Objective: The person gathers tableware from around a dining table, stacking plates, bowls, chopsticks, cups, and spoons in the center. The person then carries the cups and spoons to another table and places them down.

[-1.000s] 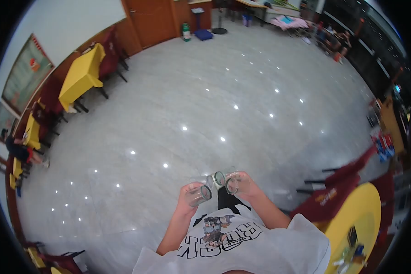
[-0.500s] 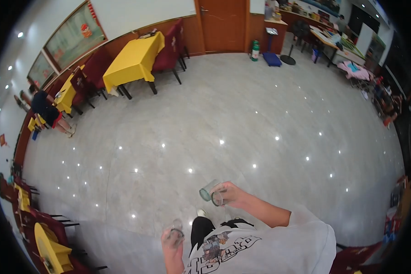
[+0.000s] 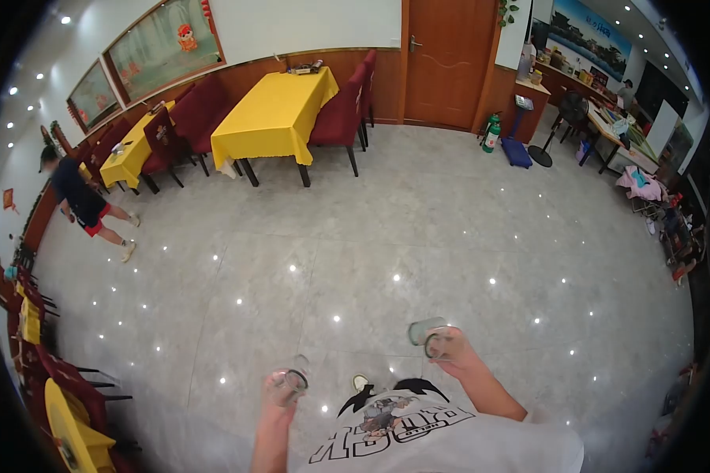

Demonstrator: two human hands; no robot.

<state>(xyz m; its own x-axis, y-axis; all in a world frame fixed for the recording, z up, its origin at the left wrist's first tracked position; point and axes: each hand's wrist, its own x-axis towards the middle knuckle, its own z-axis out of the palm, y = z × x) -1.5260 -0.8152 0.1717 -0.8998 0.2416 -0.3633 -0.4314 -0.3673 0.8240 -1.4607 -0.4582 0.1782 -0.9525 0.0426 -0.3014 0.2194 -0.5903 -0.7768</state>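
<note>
Worn items: short-sleeved white shirt [image 3: 513, 448], its front printed with large black-outlined letters [image 3: 365, 447] and a small cartoon figure [image 3: 380, 418]; black trousers or shorts [image 3: 420, 386], length hidden; pale shoe [image 3: 360, 383], partly visible

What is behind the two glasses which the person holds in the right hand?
Grey floor shows through the clear glasses. The floor directly behind the right hand is covered by it and cannot be seen.
</note>
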